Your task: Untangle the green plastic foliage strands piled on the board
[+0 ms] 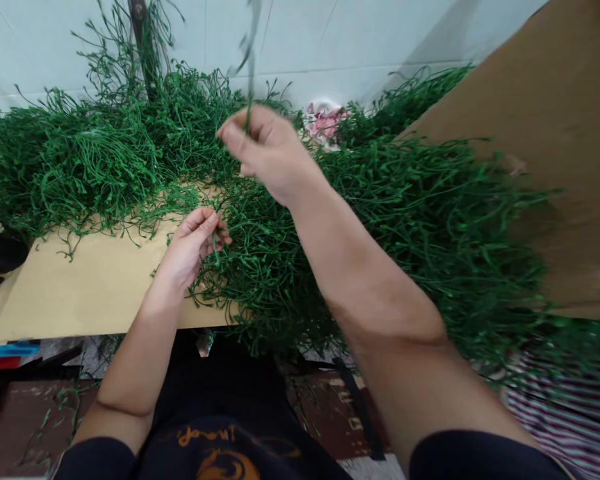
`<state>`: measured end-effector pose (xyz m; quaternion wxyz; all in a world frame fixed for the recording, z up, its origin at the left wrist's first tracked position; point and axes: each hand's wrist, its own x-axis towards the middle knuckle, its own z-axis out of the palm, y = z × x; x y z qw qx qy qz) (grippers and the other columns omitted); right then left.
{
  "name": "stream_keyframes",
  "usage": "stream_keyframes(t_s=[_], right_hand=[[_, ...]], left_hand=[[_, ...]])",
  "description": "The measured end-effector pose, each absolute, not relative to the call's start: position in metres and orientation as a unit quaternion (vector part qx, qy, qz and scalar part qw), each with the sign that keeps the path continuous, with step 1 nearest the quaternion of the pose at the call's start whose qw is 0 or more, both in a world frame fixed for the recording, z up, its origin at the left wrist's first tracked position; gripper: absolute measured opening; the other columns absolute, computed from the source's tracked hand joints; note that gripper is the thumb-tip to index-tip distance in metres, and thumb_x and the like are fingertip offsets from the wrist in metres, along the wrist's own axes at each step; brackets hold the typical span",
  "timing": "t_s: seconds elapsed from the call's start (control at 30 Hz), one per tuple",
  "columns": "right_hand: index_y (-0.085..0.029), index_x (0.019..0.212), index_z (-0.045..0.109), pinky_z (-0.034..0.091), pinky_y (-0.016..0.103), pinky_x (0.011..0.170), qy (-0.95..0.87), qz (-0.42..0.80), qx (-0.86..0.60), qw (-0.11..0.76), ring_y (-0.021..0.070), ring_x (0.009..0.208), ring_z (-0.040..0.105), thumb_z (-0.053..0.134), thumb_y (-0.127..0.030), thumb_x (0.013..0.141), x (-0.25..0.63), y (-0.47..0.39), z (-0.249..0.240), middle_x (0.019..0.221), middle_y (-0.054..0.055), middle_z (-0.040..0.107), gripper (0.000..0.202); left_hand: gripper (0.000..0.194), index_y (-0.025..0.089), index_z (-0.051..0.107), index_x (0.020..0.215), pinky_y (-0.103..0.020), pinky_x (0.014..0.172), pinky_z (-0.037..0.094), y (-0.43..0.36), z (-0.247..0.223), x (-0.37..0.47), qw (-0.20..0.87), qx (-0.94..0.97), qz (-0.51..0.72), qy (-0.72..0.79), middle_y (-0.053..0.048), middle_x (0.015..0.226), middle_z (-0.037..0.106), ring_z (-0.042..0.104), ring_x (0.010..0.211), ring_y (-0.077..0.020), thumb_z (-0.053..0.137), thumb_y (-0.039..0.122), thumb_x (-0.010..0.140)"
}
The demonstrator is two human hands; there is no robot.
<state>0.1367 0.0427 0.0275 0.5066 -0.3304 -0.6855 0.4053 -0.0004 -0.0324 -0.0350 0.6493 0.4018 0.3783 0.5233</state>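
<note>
Blurred strand [251,53] cut off overhead

Right hand [267,157] raised, pinching; left hand [195,243] seemingly curled.

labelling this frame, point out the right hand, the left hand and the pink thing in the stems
right hand [267,153], head view, back of hand
left hand [193,243], head view, back of hand
pink thing [324,123], head view, its middle

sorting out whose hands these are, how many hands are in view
2. The left hand rests low at the edge of the green stem pile, fingers curled on strands. The right hand is raised above the pile, pinching a blurred stem. No other person's hands show.
</note>
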Motion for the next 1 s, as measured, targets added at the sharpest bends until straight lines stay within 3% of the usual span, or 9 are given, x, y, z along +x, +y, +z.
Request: stream_keyframes(t_s=[0.13,0.23,0.4,0.57,0.87,1.0], right_hand=[[-0.018,0.068,0.057,0.031,0.025,0.061,-0.817,0.326,-0.338,0.334,0.0096,0.066,0.042,0.072,-0.04,0.068,0.143,0.019,0.005,0.069,-0.002,0.051,0.027],[-0.016,0.065,0.055,0.03,0.026,0.059,-0.825,0.341,-0.347,0.287,0.0083,0.059,0.038,0.066,-0.03,0.074,0.148,0.016,-0.002,0.06,-0.003,0.047,0.02],[-0.017,0.055,0.044,0.023,0.026,0.053,-0.77,0.373,-0.374,0.357,0.0061,0.052,0.026,0.068,-0.033,0.074,0.155,0.019,0.004,0.051,-0.006,0.03,0.034],[-0.019,0.053,0.037,0.019,0.026,0.05,-0.716,0.369,-0.417,0.422,0.0061,0.05,0.022,0.065,-0.044,0.076,0.16,0.024,-0.001,0.05,-0.007,0.025,0.044],[-0.02,0.051,0.031,0.022,0.027,0.053,-0.714,0.21,-0.515,0.424,0.0072,0.051,0.023,0.058,-0.034,0.081,0.15,0.045,-0.013,0.049,-0.005,0.025,0.043],[-0.021,0.056,0.032,0.03,0.028,0.056,-0.653,0.131,-0.553,0.501,0.0094,0.055,0.032,0.047,-0.052,0.085,0.186,0.083,-0.022,0.055,-0.003,0.031,0.045]], left_hand=[[0.021,0.018,0.048,0.073,-0.018,0.049,0.037,-0.03,-0.032,-0.006,0.596,0.437,0.533,0.412,0.005,0.064,0.052,0.048,0.051,-0.0041,0.063,0.032,0.077],[0.022,0.018,0.049,0.073,-0.018,0.046,0.033,-0.033,-0.03,-0.006,0.589,0.446,0.522,0.427,0.005,0.065,0.053,0.043,0.049,-0.0031,0.065,0.033,0.075],[0.025,0.016,0.06,0.092,-0.021,0.046,0.028,-0.038,-0.03,-0.005,0.57,0.517,0.477,0.425,0.004,0.061,0.052,0.037,0.048,-0.0048,0.065,0.034,0.075],[0.036,0.015,0.061,0.073,-0.023,0.048,0.029,-0.043,-0.034,-0.007,0.531,0.585,0.445,0.422,0.003,0.053,0.045,0.036,0.049,-0.0068,0.053,0.048,0.082],[0.033,0.018,0.05,0.064,-0.023,0.049,0.025,-0.046,-0.042,0.004,0.51,0.572,0.46,0.448,0.006,0.051,0.035,0.03,0.048,-0.0072,0.052,0.045,0.083],[0.035,0.017,0.049,0.061,-0.022,0.046,0.023,-0.059,-0.041,0.001,0.544,0.567,0.418,0.456,0.006,0.05,0.036,0.028,0.047,-0.0064,0.053,0.045,0.081]])
